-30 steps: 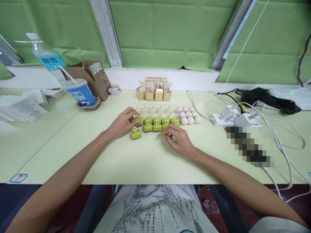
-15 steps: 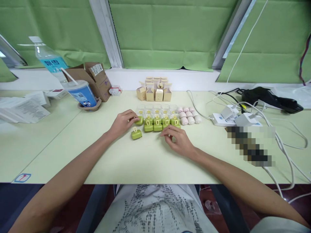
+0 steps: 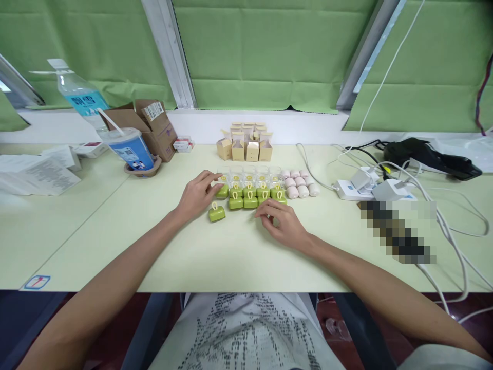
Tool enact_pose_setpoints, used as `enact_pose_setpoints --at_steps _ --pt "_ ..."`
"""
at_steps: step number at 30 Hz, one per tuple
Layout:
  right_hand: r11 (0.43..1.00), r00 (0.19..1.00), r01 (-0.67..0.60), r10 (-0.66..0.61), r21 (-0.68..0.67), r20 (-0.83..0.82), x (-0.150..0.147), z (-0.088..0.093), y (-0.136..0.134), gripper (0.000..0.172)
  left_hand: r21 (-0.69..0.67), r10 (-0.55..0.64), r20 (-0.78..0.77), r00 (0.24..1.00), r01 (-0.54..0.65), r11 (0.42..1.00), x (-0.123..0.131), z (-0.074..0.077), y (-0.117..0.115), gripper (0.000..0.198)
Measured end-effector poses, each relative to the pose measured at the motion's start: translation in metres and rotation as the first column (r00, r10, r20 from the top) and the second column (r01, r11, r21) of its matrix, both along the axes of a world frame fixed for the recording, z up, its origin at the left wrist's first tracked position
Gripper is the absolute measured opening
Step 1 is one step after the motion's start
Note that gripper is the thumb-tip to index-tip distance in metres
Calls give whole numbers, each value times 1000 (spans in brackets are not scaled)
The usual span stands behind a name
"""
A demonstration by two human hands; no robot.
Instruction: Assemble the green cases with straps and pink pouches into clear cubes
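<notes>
Looking on, I judged the rows of green cases (image 3: 250,202) before the clear cups (image 3: 249,178) nearly full; one loose case (image 3: 216,213) lay outside, front-left of the cups. The left hand (image 3: 198,194) had thumb and forefinger parted at the leftmost case (image 3: 222,191); the right hand (image 3: 284,222) had curled fingers, front-right. Whether either gripped, I could not tell.

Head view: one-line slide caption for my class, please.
Left hand at a green case, right hand by green rows, with pink pieces and small tan boxes beyond.
</notes>
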State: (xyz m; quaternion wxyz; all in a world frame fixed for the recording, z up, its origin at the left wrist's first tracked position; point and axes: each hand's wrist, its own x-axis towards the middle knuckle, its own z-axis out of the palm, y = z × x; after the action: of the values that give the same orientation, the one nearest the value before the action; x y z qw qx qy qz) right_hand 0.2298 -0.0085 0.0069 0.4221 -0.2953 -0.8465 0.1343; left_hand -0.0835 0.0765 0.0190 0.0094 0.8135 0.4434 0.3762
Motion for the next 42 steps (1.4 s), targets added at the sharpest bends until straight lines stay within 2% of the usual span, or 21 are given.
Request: enact_pose_setpoints --at_steps 4,7,11,14,16,19,22,25,28,31,37,40,42 --pt "995 995 95 -95 -8 5 2 -1 5 29 64 35 -20 999 -34 997 -4 4 -2 38" --pt "952 952 303 -304 37 32 16 8 16 27 75 15 -51 999 -11 997 -7 8 -4 35" --pt "789 786 612 -615 58 68 49 31 37 28 25 -59 -109 992 62 998 -10 11 -6 36" --pt "673 668 739 -736 13 112 69 43 48 28 -1 -91 -130 987 92 996 -11 11 -6 39" --pt "605 588 795 -784 34 201 77 46 51 30 -2 -94 -111 989 95 996 -11 11 -5 41" --pt "518 430 845 -806 134 406 82 44 52 39 -4 -106 -66 992 106 994 -11 12 -3 43" --pt "488 329 867 -715 103 617 84 40 53 47 17 -128 -6 992 128 992 -9 17 -4 41" --pt "478 317 877 -643 42 697 86 39 55 49 27 -191 -27 981 192 981 -8 28 -11 39" --pt "478 326 878 -635 25 700 89 42 57 50 -48 -265 -207 942 261 964 -10 41 -20 41" --pt "478 337 878 -622 2 707 90 44 56 51 -105 -258 -360 897 235 966 -14 48 -26 45" --pt "451 316 892 -610 -9 727 88 47 52 50 -165 -233 -489 840 174 971 -7 47 -31 43" --pt "402 271 915 -676 34 685 98 56 48 46 -245 -249 -515 820 138 960 -4 52 -36 40" --pt "388 291 918 -801 82 523 108 64 47 45 -316 -294 -442 847 160 935 -5 59 -37 39"
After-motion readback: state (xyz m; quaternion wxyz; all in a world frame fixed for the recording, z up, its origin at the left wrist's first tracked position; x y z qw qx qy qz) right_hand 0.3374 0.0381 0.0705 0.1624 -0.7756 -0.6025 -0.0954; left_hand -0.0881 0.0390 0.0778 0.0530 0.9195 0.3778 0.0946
